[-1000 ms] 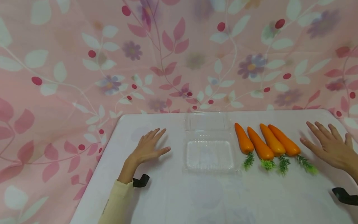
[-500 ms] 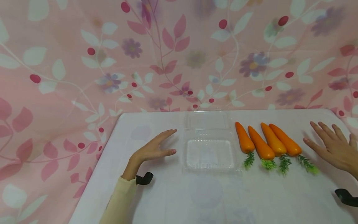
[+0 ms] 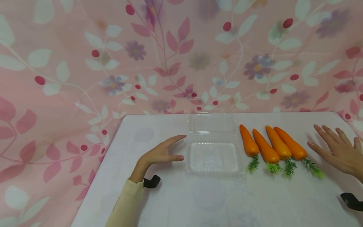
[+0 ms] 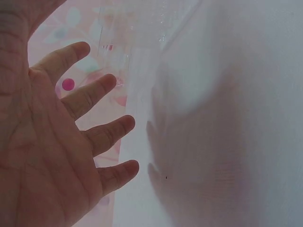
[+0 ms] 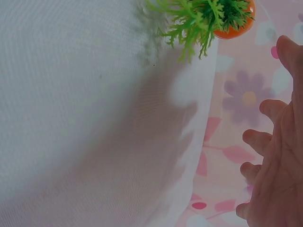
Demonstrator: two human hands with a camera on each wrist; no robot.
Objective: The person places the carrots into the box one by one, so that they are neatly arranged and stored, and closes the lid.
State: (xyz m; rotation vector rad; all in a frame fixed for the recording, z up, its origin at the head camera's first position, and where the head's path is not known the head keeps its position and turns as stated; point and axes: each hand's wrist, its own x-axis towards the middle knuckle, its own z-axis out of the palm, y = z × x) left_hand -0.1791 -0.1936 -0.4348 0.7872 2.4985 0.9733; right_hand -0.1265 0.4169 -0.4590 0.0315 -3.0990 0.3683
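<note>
Left grip, unclenched and empty, has the tray just to its right on the tabletop; my right grip, fingers spread, also empty, is just right of the carrots, whose tips point away and leftward.

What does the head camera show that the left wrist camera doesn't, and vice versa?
Only the head view: four carrots with green tops, the right hand and a pale sleeve.

Only the left wrist view: the creased palm of the left hand.

Both: that hand, the clear plastic container, just partly caught by the wrist camera, the white table and pink floral cloth.
</note>
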